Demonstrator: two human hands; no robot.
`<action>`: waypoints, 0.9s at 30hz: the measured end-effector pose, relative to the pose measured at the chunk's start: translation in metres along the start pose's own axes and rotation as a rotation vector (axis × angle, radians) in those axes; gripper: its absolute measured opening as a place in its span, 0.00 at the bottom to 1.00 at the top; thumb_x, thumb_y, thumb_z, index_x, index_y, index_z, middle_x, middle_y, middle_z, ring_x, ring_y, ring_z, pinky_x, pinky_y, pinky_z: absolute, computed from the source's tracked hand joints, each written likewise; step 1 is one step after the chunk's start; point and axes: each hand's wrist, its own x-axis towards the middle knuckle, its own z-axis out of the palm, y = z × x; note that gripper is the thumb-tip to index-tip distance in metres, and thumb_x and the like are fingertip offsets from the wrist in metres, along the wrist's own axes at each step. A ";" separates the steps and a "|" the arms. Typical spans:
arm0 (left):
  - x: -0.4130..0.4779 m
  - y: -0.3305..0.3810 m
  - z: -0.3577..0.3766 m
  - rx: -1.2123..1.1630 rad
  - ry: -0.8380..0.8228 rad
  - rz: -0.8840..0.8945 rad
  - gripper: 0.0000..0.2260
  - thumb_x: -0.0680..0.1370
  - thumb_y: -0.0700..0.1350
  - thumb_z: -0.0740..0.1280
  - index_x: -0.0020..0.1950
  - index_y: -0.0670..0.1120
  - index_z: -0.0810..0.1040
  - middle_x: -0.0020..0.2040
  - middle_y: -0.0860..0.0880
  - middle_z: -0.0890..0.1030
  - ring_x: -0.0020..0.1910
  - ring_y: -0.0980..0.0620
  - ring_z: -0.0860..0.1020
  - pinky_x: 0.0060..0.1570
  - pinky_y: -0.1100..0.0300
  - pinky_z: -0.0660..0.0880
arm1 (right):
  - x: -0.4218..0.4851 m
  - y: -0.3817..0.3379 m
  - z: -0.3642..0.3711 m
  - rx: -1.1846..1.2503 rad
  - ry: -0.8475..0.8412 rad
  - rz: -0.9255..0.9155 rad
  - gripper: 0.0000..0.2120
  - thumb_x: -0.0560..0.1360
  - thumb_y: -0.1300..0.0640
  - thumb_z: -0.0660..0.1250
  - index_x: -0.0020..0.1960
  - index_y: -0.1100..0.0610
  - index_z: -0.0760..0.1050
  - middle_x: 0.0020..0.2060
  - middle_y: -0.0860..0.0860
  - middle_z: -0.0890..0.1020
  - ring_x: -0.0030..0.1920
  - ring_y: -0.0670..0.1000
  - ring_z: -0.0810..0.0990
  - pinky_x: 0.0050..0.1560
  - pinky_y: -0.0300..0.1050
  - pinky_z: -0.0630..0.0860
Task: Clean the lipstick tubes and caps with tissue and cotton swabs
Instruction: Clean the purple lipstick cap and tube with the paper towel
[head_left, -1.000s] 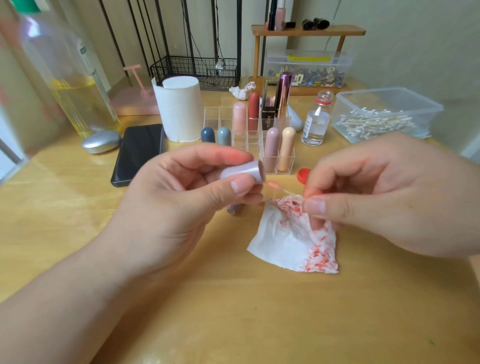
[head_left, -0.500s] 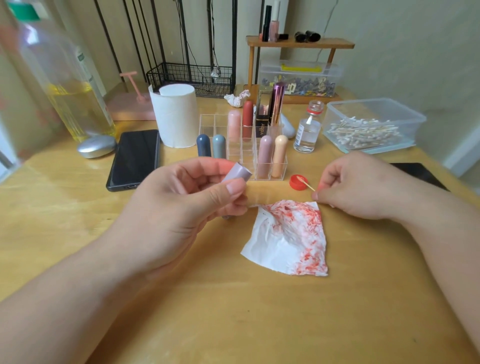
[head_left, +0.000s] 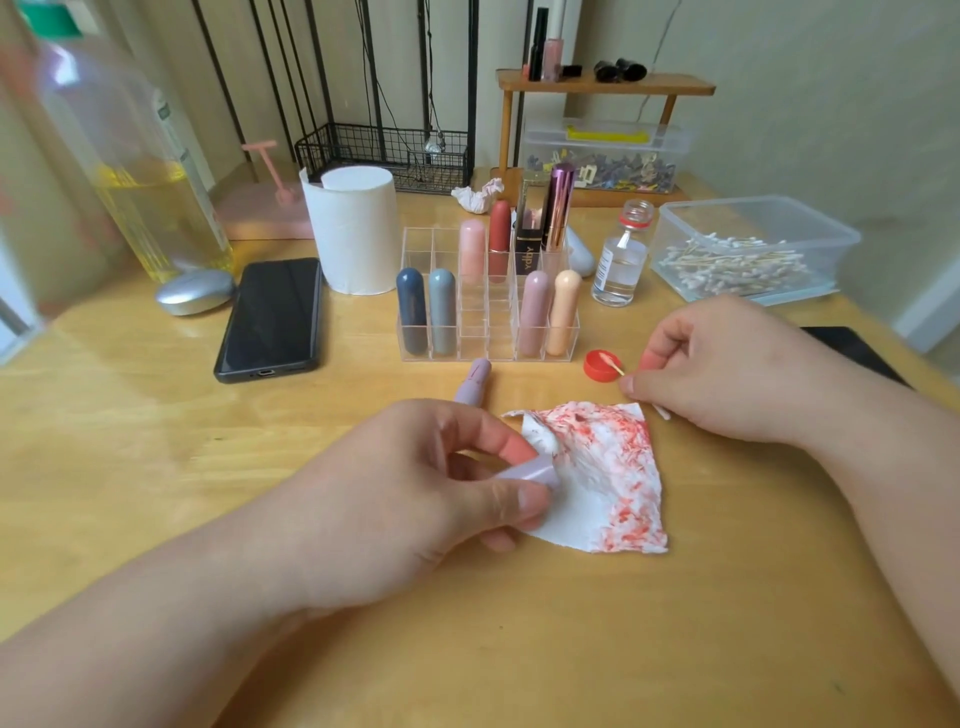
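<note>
1. Head view: the left hand (head_left: 415, 499) grips a lilac lipstick cap (head_left: 524, 474) between thumb and curled fingers, low over the near-left edge of the red-stained tissue (head_left: 608, 467).
2. The right hand (head_left: 727, 374) pinches a cotton swab (head_left: 615, 368) between thumb and forefinger. The swab's far tip rests in the red bottle lid (head_left: 592, 371) just ahead of that thumb.
3. The matching lilac tube (head_left: 474, 382) lies on the table just beyond the left hand, apart from it.
4. Step in hand, as judged: wetting the swab tip. It is best dabbed lightly, so that it does not drip. It is then turned inside the cap's mouth, with the left hand presenting the opening toward the right hand. Soil is wiped onto a white part of the tissue.
5. Hidden or unclear: whether the lid holds liquid cannot be told. The cap's opening and interior are hard to make out behind the left fingers. The swab's middle is hidden inside the right hand, and only its near end emerges below.
</note>
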 end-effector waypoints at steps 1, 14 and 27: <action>0.001 -0.001 0.003 -0.005 0.018 0.013 0.08 0.74 0.51 0.75 0.49 0.50 0.84 0.42 0.47 0.87 0.45 0.53 0.85 0.64 0.53 0.72 | -0.001 -0.001 0.000 0.018 0.018 -0.016 0.11 0.69 0.45 0.77 0.37 0.51 0.81 0.30 0.47 0.83 0.34 0.50 0.81 0.37 0.48 0.79; -0.007 0.009 -0.001 -0.247 0.256 0.607 0.08 0.73 0.35 0.74 0.52 0.42 0.83 0.51 0.43 0.82 0.50 0.46 0.82 0.52 0.58 0.78 | -0.026 -0.020 -0.007 1.408 -0.744 -0.103 0.35 0.69 0.38 0.74 0.67 0.61 0.75 0.55 0.57 0.80 0.54 0.58 0.82 0.55 0.52 0.78; 0.002 0.003 0.000 -0.200 0.248 0.234 0.10 0.71 0.45 0.77 0.51 0.46 0.83 0.48 0.45 0.86 0.48 0.43 0.84 0.53 0.51 0.81 | -0.033 -0.031 0.025 1.436 -0.311 -0.088 0.14 0.75 0.67 0.66 0.60 0.68 0.78 0.54 0.66 0.83 0.56 0.66 0.83 0.63 0.65 0.75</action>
